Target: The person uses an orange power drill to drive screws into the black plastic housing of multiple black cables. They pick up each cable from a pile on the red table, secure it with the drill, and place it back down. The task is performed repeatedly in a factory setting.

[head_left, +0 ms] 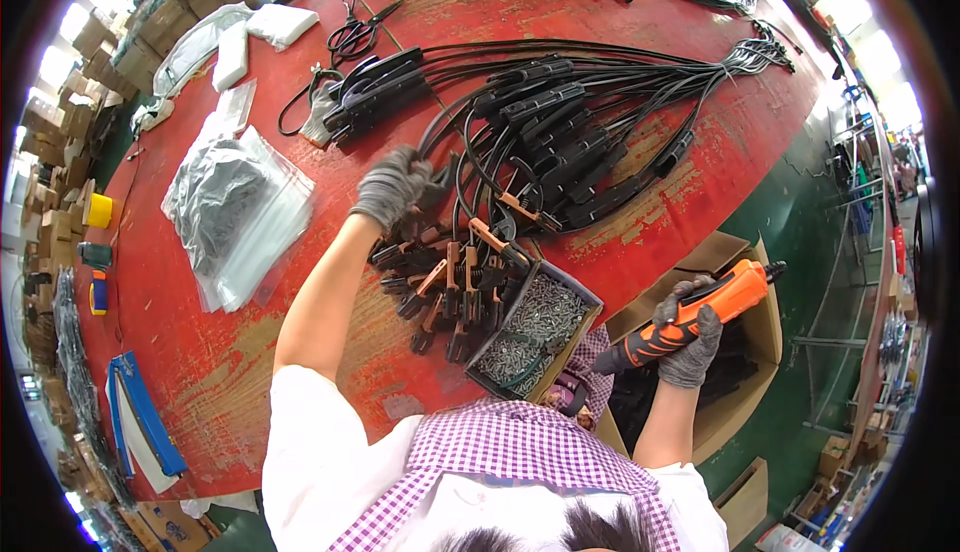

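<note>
My right hand [690,342], in a grey glove, grips an orange and black power screwdriver [715,307] held over an open carton at the table's right edge. My left hand [390,187], also gloved, is closed at the curved end of a black cable [435,132]; its fingertips are partly hidden. Just beside it lies a pile of black clamps with copper-coloured jaws [455,287]. A box of small metal screws [535,327] stands at the table edge before me. Bundled cables with black plastic handles [560,117] spread across the table beyond.
Clear plastic bags [240,217] lie on the red, worn table [230,372]. Scissors [360,32] and more black handles [375,97] sit farther back. A blue-edged tray [140,422] rests at left. The carton [755,352] holds dark items; metal racks [850,252] stand at right.
</note>
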{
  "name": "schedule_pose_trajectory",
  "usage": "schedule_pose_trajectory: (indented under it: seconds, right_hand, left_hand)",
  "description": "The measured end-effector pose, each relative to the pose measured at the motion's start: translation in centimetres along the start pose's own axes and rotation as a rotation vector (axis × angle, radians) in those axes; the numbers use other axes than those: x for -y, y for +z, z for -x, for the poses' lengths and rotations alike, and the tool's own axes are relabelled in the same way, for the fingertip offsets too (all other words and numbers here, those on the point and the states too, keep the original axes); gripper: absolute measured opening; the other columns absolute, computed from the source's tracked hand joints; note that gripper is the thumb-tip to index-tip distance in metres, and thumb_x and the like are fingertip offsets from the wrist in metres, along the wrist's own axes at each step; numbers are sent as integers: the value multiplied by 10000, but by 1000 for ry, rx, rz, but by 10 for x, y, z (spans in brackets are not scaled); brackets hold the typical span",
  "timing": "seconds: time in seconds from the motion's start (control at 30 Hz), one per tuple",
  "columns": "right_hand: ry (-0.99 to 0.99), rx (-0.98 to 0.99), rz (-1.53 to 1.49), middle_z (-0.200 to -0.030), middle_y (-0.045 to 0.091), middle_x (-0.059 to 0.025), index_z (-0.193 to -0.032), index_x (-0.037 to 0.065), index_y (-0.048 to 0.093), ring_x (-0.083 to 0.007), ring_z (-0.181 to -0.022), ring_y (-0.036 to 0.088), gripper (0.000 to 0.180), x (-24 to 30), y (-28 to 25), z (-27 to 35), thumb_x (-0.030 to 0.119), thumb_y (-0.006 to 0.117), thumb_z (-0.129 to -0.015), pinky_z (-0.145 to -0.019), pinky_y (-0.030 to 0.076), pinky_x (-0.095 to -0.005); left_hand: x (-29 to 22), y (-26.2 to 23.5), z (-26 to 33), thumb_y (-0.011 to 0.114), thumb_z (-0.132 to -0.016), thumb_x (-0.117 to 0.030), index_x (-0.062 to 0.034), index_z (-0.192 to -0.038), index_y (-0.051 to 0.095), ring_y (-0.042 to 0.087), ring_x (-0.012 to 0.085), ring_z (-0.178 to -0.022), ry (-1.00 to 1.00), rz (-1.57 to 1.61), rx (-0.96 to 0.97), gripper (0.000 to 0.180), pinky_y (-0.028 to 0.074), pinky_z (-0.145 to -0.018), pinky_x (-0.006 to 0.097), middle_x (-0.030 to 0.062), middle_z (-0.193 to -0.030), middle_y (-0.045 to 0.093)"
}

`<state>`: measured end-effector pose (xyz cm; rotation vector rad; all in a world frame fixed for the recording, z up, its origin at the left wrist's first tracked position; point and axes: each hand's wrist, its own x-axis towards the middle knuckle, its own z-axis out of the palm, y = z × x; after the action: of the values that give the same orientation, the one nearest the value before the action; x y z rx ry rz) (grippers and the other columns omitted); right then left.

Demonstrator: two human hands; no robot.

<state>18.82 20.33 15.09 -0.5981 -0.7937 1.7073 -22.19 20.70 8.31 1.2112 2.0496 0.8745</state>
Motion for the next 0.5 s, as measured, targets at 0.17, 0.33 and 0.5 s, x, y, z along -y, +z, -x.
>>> schedule_pose_trajectory:
  seconds: [0.17, 0.33, 0.5]
  right_hand:
    - [182, 110, 47, -986, 528, -158, -1052, 45, 445, -216, -641, 579, 451, -14, 23, 3, 210, 663, -694, -557, 499, -325]
    - [395, 191, 80, -833, 588, -141, -1026, 27, 470, -208, -644, 606, 466, -30, 23, 9, 150, 706, -643, -577, 529, -326]
    - [436, 243, -2, -891, 561, -136, -998, 14, 489, -216, -635, 610, 474, -26, 21, 15, 140, 736, -613, -545, 526, -311]
  left_hand:
    - [-68, -5, 50, 569, -833, -195, -80, -843, 574, 548, 78, -638, 278, 550, 166, 116, 445, -549, 244, 3, -710, 568]
    - [-112, 86, 124, 511, -883, -235, -66, -940, 560, 548, 90, -801, -103, 924, 551, 185, 446, -676, 222, 6, -845, 584]
    - [-82, 141, 118, 462, -902, -209, -43, -1021, 514, 519, 91, -839, -47, 964, 523, 210, 425, -754, 231, 33, -859, 567]
